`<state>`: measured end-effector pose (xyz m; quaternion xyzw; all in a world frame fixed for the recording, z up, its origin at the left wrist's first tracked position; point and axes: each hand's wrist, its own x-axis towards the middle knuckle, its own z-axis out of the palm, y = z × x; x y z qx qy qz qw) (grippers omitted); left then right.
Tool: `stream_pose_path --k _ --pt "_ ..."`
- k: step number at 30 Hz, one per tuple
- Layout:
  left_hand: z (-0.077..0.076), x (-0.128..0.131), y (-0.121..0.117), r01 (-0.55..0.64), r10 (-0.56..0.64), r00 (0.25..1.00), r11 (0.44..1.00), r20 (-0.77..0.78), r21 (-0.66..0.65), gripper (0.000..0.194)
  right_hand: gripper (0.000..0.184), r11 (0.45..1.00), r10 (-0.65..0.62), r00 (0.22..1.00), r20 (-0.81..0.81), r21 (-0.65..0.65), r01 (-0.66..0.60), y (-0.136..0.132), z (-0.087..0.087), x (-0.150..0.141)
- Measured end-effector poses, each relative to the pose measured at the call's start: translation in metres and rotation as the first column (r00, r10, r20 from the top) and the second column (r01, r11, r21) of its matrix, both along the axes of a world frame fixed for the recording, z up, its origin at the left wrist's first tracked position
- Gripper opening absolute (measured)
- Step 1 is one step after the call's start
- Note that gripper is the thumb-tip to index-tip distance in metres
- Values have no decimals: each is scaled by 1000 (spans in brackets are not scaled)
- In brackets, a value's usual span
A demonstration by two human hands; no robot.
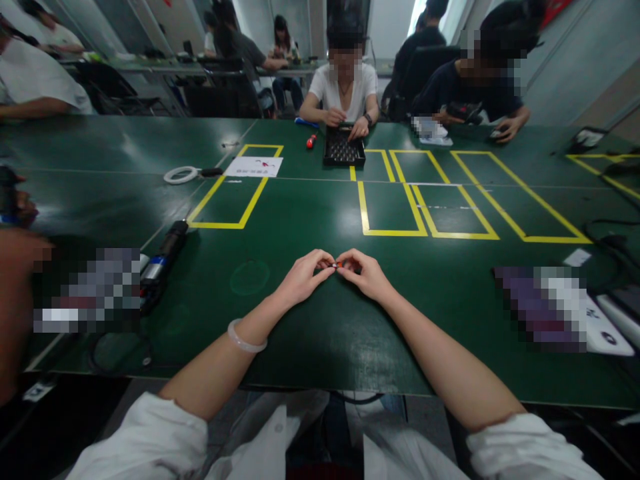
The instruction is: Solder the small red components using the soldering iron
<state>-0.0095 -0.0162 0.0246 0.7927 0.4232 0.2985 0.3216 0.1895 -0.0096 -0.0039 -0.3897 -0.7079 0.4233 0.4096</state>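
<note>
My left hand [307,272] and my right hand [367,273] meet fingertip to fingertip over the green table [320,333]. Between them is a tiny part [338,265], with orange and whitish bits showing; the fingers cover most of it and its kind is too small to tell. Thumb and fingers of each hand are pinched at this part. A pale bangle [247,338] circles my left wrist.
Across the table, a person in white has both hands at a black compartment tray [345,150], beside a red-handled tool [311,141]. Yellow tape outlines [395,233] mark the tabletop. Left lie a black-and-blue tool [159,263], a white cable coil [181,175] and a paper sheet [253,167].
</note>
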Motion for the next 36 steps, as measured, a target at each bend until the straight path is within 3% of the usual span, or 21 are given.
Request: stream_pose_path --k 12,22,30,33,36 --pt "0 2 -7 75 1 962 960 -272 270 21 35 972 36 982 -184 -221 -77 4 -3 0" --pt "3 -1 -3 -55 75 988 988 -132 147 25 37 986 14 983 -183 -161 -45 2 -4 -2" --pt "0 0 -2 -26 37 990 996 -137 82 25 23 998 6 999 -34 -63 -8 2 -6 -1" --pt "8 -4 -2 -34 44 992 996 -116 87 32 23 997 8 999 -48 -79 -12 3 -6 0" --pt "26 -21 -6 -102 120 985 985 -127 142 43 25 994 5 998 -65 -109 -12 3 -6 0"
